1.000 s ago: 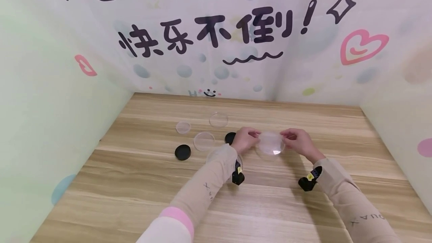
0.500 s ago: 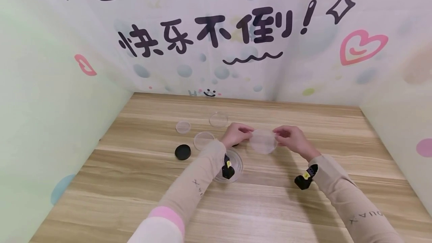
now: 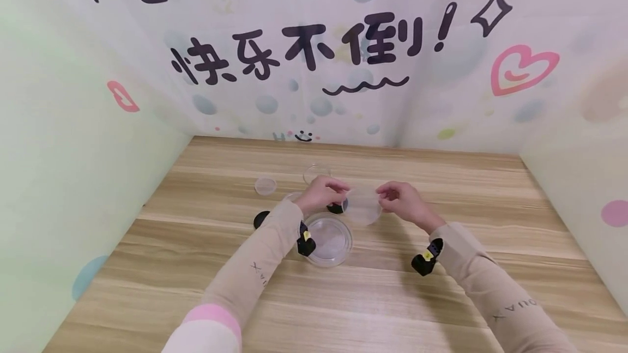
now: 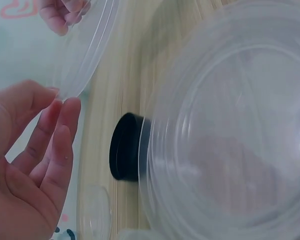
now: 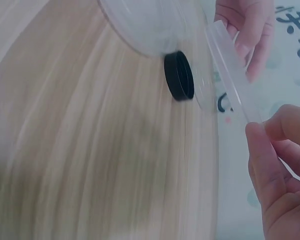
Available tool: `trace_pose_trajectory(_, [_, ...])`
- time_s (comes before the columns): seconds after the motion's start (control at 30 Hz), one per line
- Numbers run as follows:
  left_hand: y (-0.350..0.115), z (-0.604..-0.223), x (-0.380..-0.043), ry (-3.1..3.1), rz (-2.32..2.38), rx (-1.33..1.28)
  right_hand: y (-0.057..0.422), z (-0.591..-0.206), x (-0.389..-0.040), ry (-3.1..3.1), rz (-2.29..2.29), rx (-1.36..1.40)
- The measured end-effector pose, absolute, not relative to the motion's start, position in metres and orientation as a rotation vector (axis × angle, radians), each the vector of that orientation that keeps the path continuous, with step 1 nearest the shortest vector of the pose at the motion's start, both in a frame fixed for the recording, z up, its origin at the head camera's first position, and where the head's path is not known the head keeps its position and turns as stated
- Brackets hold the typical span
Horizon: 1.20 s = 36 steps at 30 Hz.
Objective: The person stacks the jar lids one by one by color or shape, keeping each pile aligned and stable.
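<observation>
In the head view a clear round lid (image 3: 364, 210) is held above the table between both hands. My left hand (image 3: 321, 195) pinches its left edge between thumb and fingertips, and my right hand (image 3: 406, 203) pinches the right edge. Seen in the right wrist view, the lid (image 5: 230, 67) is shallow with a raised rim, tilted nearly edge-on. Below and to the left, a larger clear round dish (image 3: 330, 239) sits on the table, apparently made of stacked layers. Close behind that dish stands a black cap (image 4: 126, 147), partly covered by my left hand in the head view.
Left of the left forearm, a second black cap (image 3: 260, 219) is partly hidden by the sleeve. A small clear disc (image 3: 265, 186) and a larger clear disc (image 3: 314, 169) lie farther back. A printed cloth wall (image 3: 304, 105) bounds the wooden table's (image 3: 466, 178) far edge.
Both hands have moved left with the lid, from the right of the stacked dish to just behind its right side. The dish, earlier mostly covered by the left sleeve, now shows almost fully.
</observation>
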<state>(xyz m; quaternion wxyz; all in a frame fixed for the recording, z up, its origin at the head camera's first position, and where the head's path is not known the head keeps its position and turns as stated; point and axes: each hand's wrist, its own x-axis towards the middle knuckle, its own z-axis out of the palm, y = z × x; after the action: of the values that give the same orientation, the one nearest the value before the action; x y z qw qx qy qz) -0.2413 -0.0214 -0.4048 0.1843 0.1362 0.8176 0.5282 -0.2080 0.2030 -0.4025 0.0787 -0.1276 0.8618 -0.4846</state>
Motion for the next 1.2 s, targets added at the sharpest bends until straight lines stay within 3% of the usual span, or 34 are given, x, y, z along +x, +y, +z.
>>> trace_pose_trajectory(0.8, [-0.075, -0.410, -0.224, 2.425, 1.263, 0.605, 0.150, -0.401, -0.191, 2.584, -1.338, -0.751])
trace_pose_trajectory(1.2, [-0.084, -0.411, -0.209, 2.449, 1.201, 0.610, 0.144, -0.427, -0.195, 2.581, -1.303, -0.921])
